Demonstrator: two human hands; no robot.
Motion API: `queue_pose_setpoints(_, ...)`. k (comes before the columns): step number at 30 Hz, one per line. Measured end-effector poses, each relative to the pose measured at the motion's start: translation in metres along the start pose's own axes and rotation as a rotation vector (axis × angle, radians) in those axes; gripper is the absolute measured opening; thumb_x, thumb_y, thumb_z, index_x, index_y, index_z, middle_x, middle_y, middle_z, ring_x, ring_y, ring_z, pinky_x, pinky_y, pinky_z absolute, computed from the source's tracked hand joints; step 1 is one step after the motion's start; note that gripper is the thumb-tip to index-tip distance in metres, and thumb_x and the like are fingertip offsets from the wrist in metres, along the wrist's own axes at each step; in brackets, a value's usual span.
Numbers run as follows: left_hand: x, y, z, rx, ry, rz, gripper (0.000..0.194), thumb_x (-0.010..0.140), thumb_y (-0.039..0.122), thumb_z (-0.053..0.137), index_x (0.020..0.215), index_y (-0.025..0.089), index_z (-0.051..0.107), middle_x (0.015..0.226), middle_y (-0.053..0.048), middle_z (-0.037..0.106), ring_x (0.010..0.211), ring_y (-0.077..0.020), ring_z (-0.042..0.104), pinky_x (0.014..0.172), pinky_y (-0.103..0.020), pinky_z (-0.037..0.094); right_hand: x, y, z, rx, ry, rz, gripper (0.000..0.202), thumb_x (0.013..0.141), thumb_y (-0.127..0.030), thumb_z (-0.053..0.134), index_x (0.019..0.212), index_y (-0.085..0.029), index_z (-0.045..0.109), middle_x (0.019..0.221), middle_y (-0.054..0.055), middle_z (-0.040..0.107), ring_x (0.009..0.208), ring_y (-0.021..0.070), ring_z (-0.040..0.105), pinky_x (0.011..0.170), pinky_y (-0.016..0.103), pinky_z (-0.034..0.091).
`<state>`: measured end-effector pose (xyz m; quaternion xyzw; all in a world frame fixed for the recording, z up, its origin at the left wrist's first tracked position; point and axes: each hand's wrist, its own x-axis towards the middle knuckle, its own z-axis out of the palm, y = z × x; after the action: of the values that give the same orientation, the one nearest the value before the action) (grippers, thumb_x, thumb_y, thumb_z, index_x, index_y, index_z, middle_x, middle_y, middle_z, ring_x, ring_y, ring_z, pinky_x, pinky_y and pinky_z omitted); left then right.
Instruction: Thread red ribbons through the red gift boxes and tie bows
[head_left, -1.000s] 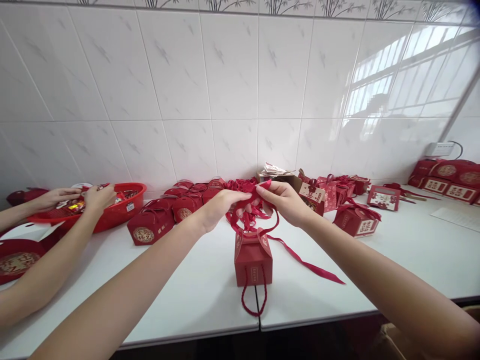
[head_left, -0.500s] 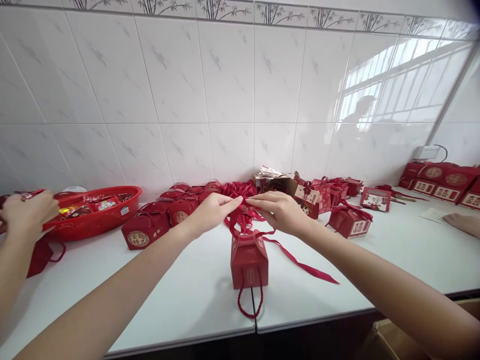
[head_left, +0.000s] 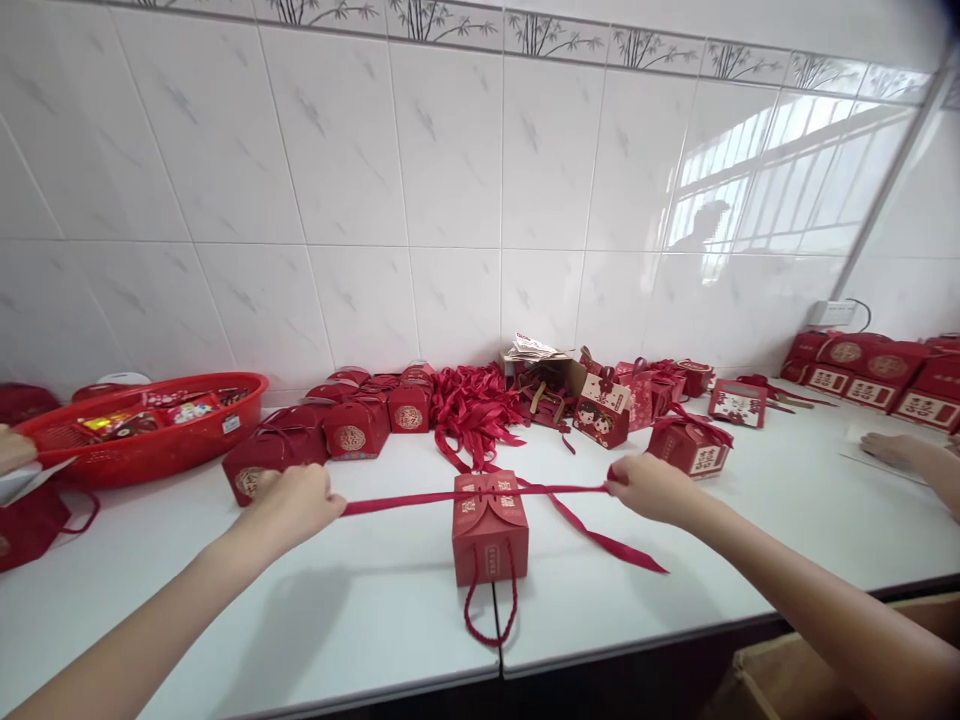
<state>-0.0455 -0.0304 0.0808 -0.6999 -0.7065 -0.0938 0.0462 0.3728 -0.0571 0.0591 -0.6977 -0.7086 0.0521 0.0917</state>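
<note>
In the head view, I see the left hand (head_left: 294, 508) and right hand (head_left: 654, 488) each pinching one end of a red ribbon (head_left: 420, 499), stretched taut across the top of the small red box (head_left: 490, 535), which stands upright on the white table (head_left: 390, 610), its cord handle (head_left: 491, 635) hanging at the front.

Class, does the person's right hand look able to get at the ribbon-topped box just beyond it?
Probably yes. The ribbon-topped box sits just beyond the right hand, and nothing visible stands between them. That hand grips the stretched ribbon, though, so it would likely have to let go first.
</note>
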Motion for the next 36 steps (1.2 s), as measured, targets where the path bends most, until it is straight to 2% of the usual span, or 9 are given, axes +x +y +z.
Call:
queue_pose_setpoints(3,-0.004,0.002,0.022,0.045,-0.101,0.083,0.029,0.063,0.023,0.050,0.040,0.020,0.033,0.045,-0.004,0.050,0.057,-0.0256,0.054,0.073,-0.039,0.036,-0.002,0.008,0.023,0.001,-0.079,-0.039,0.022,0.081,-0.026,0.051,0.082,-0.017,0.071,0.086,0.011,0.069,0.075,0.0222,0.063,0.061,0.028,0.041)
queue_pose_setpoints(7,-0.008,0.029,0.031,-0.178,0.013,0.193,0.022,0.074,0.036,0.047,0.061,0.020,0.052,0.084,-0.006,0.063,0.084,-0.0254,0.059,0.086,-0.040,0.036,0.007,-0.008,0.032,0.046,0.072,-0.114,0.047,0.090,-0.035,0.039,0.127,-0.010,0.052,0.129,0.019,0.051,0.115,0.0307,0.050,0.092,0.038,0.040)
queue_pose_setpoints(10,-0.008,0.056,0.035,-0.554,0.055,0.250,0.027,0.079,0.045,0.045,0.073,0.020,0.052,0.086,-0.003,0.060,0.083,-0.0210,0.057,0.079,-0.034,0.042,0.015,-0.032,0.032,0.266,0.108,-0.261,0.049,0.094,-0.039,0.029,0.126,-0.010,0.053,0.127,0.017,0.054,0.116,0.0266,0.050,0.099,0.037,0.036)
queue_pose_setpoints(14,-0.010,0.092,0.052,-0.823,-0.002,0.300,0.025,0.077,0.044,0.050,0.070,0.021,0.043,0.075,0.001,0.052,0.075,-0.0165,0.053,0.077,-0.031,0.043,0.020,-0.062,0.045,0.532,-0.039,-0.364,0.053,0.094,-0.047,0.029,0.129,-0.013,0.049,0.129,0.015,0.055,0.119,0.0252,0.049,0.100,0.038,0.036)
queue_pose_setpoints(19,-0.013,0.115,0.072,-1.023,-0.148,0.182,0.029,0.072,0.040,0.057,0.074,0.022,0.035,0.074,0.004,0.047,0.071,-0.0134,0.049,0.070,-0.027,0.042,0.024,-0.080,0.071,0.779,-0.133,-0.300,0.052,0.090,-0.048,0.041,0.134,-0.019,0.037,0.112,0.010,0.063,0.100,0.0224,0.059,0.088,0.037,0.042)
queue_pose_setpoints(22,-0.015,0.114,0.070,-1.042,-0.234,0.128,0.030,0.074,0.044,0.054,0.075,0.022,0.034,0.070,0.005,0.048,0.064,-0.0126,0.049,0.062,-0.025,0.041,0.026,-0.081,0.077,0.890,-0.137,-0.214,0.050,0.088,-0.048,0.044,0.129,-0.020,0.035,0.085,0.003,0.064,0.078,0.0174,0.060,0.070,0.030,0.045)
queue_pose_setpoints(26,-0.015,0.100,0.059,-0.959,-0.249,0.118,0.036,0.071,0.051,0.057,0.073,0.021,0.038,0.064,0.006,0.043,0.057,-0.0105,0.042,0.054,-0.021,0.035,0.026,-0.070,0.069,0.942,-0.044,-0.264,0.036,0.081,-0.046,0.056,0.104,-0.021,0.043,0.054,-0.010,0.041,0.049,0.0096,0.040,0.048,0.021,0.032)
queue_pose_setpoints(31,-0.003,0.073,0.043,-0.806,-0.546,0.070,0.032,0.076,0.050,0.046,0.069,0.019,0.047,0.059,0.004,0.042,0.043,-0.0082,0.031,0.041,-0.021,0.020,0.015,-0.055,0.047,0.575,-0.002,-0.518,0.033,0.085,-0.028,0.046,0.055,-0.016,0.051,0.062,-0.001,0.048,0.051,0.0079,0.042,0.051,0.022,0.035)
queue_pose_setpoints(36,0.003,0.067,0.029,-0.863,-0.907,0.192,0.025,0.063,0.037,0.068,0.075,0.015,0.066,0.055,0.003,0.046,0.041,-0.0043,0.025,0.041,-0.021,0.013,0.013,-0.061,0.042,0.404,0.210,-0.454,0.029,0.078,-0.016,0.052,0.050,-0.014,0.058,0.077,0.006,0.053,0.059,0.0111,0.046,0.061,0.029,0.039)
